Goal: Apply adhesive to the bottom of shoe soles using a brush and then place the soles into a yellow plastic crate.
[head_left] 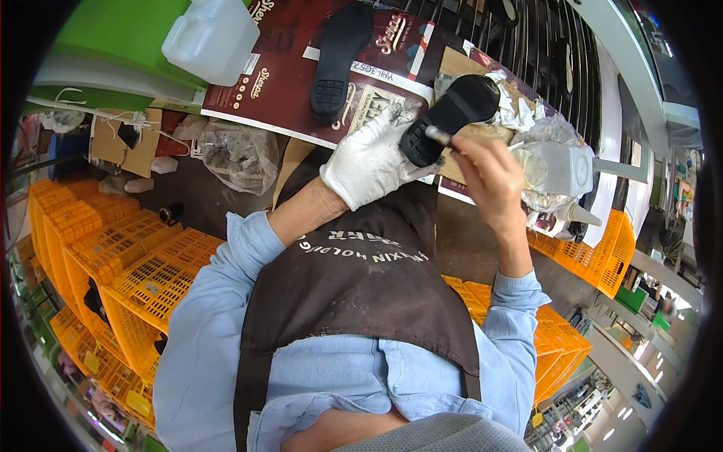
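Observation:
My left hand (369, 162), in a white glove, is closed around the heel end of a black shoe sole (465, 102). The sole is held above the near edge of the bench, its rounded toe pointing to the far right. Bare, my right hand (491, 179) pinches a small brush (438, 135), whose pale tip is at the heel part of the sole; whether it touches I cannot tell. A second black sole (343, 56) lies on the dark red cardboard (282, 98) to the left, its treaded heel toward me.
A white plastic jug (212, 41) stands at the far left. Crumpled white paper (520, 113) and a translucent plastic container (568, 169) are on the right. Dark slatted racking (482, 22) runs behind the cardboard. Orange crates (169, 271) flank me, and a clear plastic bag (241, 158) hangs left.

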`<state>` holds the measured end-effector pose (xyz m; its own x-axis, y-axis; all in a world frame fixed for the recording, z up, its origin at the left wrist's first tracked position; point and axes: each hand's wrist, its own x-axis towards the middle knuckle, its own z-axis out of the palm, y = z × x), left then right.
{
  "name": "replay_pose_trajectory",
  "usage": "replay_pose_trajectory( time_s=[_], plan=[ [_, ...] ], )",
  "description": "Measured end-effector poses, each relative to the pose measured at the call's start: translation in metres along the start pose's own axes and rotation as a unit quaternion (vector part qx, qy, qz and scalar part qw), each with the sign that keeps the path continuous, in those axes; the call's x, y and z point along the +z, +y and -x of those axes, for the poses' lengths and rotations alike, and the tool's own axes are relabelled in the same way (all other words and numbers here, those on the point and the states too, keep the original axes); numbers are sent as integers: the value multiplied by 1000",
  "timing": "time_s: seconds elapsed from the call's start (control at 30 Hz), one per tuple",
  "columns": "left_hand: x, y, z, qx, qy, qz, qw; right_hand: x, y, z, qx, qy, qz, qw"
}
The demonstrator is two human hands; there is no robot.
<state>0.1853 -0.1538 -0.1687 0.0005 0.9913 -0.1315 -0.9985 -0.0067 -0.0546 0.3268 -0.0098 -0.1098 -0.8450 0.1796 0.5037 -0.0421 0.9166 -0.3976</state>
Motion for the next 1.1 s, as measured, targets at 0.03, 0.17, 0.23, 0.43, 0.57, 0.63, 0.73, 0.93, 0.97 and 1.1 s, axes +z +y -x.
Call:
replay_pose_trajectory(
  time_s=[0.03, 0.17, 0.23, 0.43, 0.57, 0.63, 0.73, 0.93, 0.97, 1.1],
  plan=[
    [3, 0, -1, 5, 0, 17, 1000, 2, -4, 3, 0, 0, -1, 1000],
    [-3, 1, -2, -7, -32, 23, 999, -3, -24, 14, -16, -48, -61, 997],
    [4, -2, -1, 2, -10, 29, 1000, -3, -24, 10, -16, 24, -11, 1000],
    [-1, -3, -6, -23, -20, 5, 1000, 6, -28, 13, -18, -20, -50, 998],
    [4, -9, -7, -5, 10, 57, 998, 7, -26, 11, 4, 31, 22, 999],
    [-11, -11, -11, -13, -51, 69, 996, 10, -28, 14, 16, -11, -32, 999],
    [-10, -8, -16, -87, -166, 157, 970, 7, -33, 13, 32, 9, -63, 997],
    [-14, -13, -20, -68, -39, 118, 990, 21, -25, 12, 40, 14, -31, 999],
    [-21, -12, -21, -78, -143, 150, 975, 18, -36, 12, 30, 9, -60, 998],
    [0, -17, -15, -60, 64, 81, 993, 17, -24, 17, 55, 61, 22, 996]
  ],
)
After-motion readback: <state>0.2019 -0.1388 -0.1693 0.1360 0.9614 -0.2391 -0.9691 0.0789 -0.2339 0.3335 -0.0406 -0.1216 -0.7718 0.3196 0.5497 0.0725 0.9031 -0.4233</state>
